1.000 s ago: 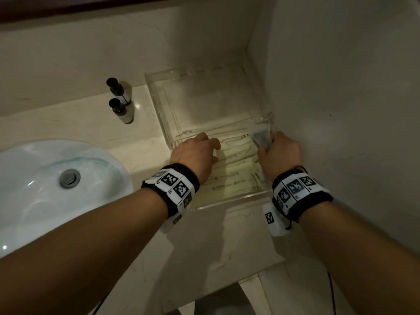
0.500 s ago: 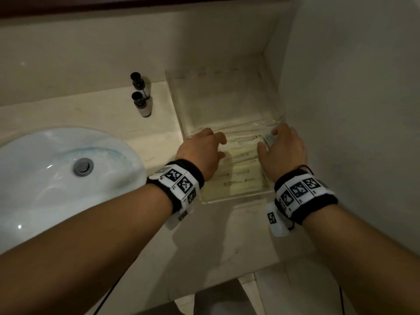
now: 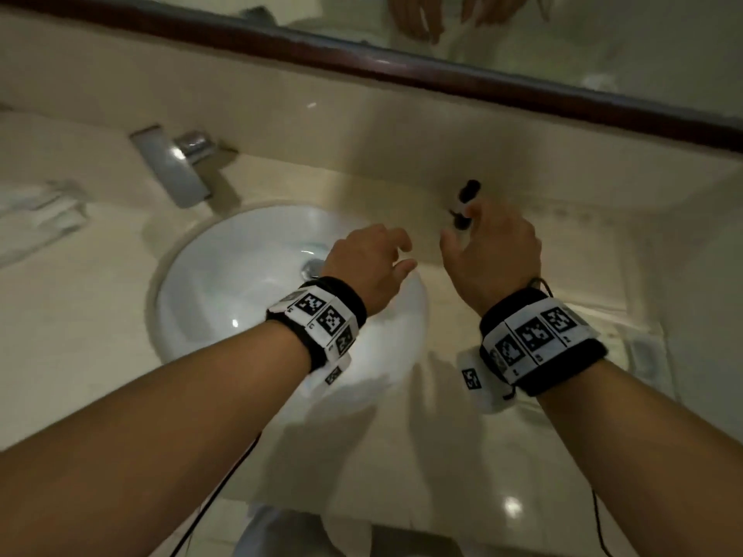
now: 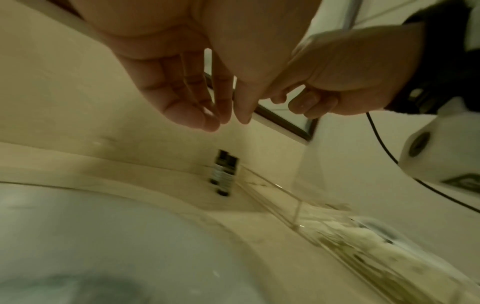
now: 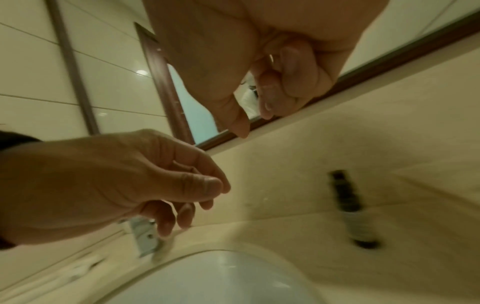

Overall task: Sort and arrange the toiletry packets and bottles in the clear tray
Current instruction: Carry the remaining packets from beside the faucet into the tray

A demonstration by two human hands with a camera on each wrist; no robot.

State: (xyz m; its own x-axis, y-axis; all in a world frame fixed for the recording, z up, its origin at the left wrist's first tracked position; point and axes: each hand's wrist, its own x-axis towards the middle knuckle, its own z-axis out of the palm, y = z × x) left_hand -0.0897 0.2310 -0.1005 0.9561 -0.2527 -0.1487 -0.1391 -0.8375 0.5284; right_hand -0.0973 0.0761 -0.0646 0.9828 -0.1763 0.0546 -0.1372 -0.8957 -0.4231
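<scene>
Head view: right hand point(image 3: 492, 255) reaches toward the two bottles point(image 3: 466, 205) standing by the back wall, probably to bring them to the tray. Left hand point(image 3: 368, 263) hovers over the sink point(image 3: 201, 299), fingers loose, empty.

Left wrist view: tray point(image 4: 298, 202) with packets point(image 4: 389, 257) sits just right of the bottles.

Right wrist view: thumb and forefinger parted, other fingers curled, holding nothing.

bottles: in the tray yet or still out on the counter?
Out. Both bottles stand upright on the counter against the back wall, just outside the clear tray. Neither hand holds one.
</scene>
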